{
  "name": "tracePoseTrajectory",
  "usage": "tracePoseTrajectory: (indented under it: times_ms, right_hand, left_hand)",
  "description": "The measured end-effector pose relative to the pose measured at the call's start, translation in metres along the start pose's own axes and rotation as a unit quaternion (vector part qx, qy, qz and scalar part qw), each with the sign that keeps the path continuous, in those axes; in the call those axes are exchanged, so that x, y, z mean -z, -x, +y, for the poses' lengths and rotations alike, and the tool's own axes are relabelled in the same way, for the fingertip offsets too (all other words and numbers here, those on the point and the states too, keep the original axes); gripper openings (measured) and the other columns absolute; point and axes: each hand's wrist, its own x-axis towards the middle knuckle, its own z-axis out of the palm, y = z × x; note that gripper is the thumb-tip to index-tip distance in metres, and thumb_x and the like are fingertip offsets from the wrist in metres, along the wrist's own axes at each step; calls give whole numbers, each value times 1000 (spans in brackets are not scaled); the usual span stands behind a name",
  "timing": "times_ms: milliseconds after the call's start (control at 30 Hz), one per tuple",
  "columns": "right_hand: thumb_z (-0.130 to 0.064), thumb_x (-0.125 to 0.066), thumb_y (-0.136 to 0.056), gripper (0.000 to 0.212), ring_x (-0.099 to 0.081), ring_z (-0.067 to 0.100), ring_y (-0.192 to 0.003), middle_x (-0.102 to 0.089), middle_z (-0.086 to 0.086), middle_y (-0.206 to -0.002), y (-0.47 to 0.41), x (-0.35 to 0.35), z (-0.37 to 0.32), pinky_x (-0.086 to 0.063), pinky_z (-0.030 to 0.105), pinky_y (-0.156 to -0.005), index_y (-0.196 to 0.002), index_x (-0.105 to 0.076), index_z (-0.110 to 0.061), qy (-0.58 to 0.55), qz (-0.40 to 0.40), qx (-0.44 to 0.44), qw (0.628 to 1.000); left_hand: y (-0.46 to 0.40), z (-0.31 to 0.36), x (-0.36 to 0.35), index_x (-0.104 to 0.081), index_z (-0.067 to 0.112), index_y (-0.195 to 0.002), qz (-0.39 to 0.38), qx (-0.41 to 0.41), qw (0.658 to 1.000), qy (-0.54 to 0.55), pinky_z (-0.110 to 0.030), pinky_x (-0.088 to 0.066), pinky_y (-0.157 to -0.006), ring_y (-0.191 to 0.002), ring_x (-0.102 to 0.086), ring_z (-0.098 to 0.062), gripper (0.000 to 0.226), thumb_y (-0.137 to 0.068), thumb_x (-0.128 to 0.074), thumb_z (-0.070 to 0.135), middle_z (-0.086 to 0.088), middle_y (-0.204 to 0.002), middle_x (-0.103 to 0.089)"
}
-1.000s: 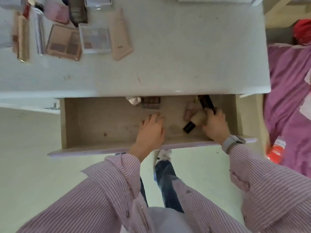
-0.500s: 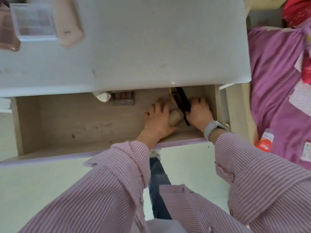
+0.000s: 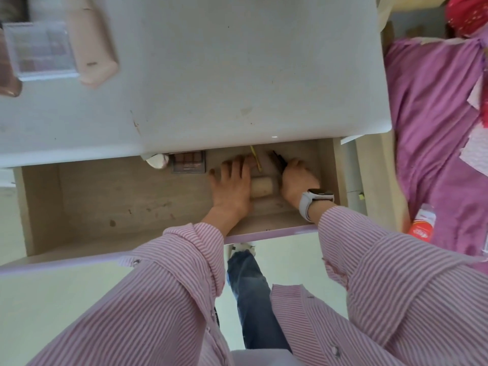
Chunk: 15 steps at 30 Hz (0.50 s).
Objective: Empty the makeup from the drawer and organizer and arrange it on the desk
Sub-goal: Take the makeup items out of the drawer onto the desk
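The wooden drawer (image 3: 79,207) stands pulled out under the white desk (image 3: 224,75). Both hands are inside its right part. My left hand (image 3: 232,186) lies flat with straight fingers and touches a beige tube (image 3: 262,187) with its side. My right hand (image 3: 297,180), with a watch on the wrist, curls its fingers round a black tube (image 3: 277,159) that sticks out toward the back. A thin yellow pencil (image 3: 255,158) lies beyond my left fingers. A brown eyeshadow palette (image 3: 188,161) and a white round item (image 3: 158,161) sit at the drawer's back, partly under the desk edge.
On the desk's far left lie a clear palette (image 3: 39,48), a pink tube (image 3: 91,48) and a brown palette (image 3: 8,75) cut by the frame. A bed with a purple cover (image 3: 435,128) stands to the right, a red-white bottle (image 3: 422,223) on it.
My left hand has slid right across the drawer floor to the beige tube, next to my right hand. My right hand keeps hold of the black tube. The view has shifted right.
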Motion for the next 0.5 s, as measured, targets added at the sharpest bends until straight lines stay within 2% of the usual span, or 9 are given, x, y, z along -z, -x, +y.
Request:
tracePoseTrajectory:
  times_ms: [100, 167, 267, 400, 500]
  right_hand:
    - [-6, -37, -94, 30, -56, 36, -108, -50, 23, -123, 1, -1, 4, -46, 37, -78, -122, -41, 6, 21, -25, 1, 999]
    - [-6, -36, -95, 29, -55, 35, -109, -50, 22, -123, 1, 1, 7, -46, 37, -80, -122, -42, 5, 20, -39, 6, 999]
    - [-8, -39, -95, 32, -53, 35, -111, -48, 23, -124, 3, 2, 10, -45, 37, -83, -124, -40, 4, 13, -53, 34, 998]
    - [-11, -49, -90, 40, -47, 35, -114, -44, 23, -126, 5, 3, 11, -43, 38, -88, -126, -39, 4, 30, -90, 74, 993]
    - [-11, -48, -90, 36, -49, 34, -110, -46, 22, -121, 7, 3, 6, -44, 36, -84, -123, -45, 3, 51, -87, 87, 991]
  left_hand:
    - [-2, 4, -2, -9, 18, -145, 0, -15, 1000, -7, -51, -22, -106, -128, -25, -30, 99, -71, -70, 46, -9, -143, -22]
    - [-3, 8, -3, -13, 16, -144, 15, -25, 999, -16, -50, -25, -104, -126, -28, -30, 95, -74, -66, 51, -11, -140, -26]
    - [-4, 11, -2, -22, 11, -140, 23, -46, 997, -51, -45, -31, -97, -122, -32, -30, 81, -80, -61, 47, -12, -137, -31]
    - [-3, 9, -1, -30, 9, -134, -7, -57, 995, -78, -44, -35, -92, -119, -35, -30, 74, -77, -67, 37, -12, -133, -35]
    - [0, 2, -1, -31, 11, -132, -11, -45, 996, -70, -43, -36, -90, -117, -38, -32, 67, -77, -66, 27, -13, -133, -38]
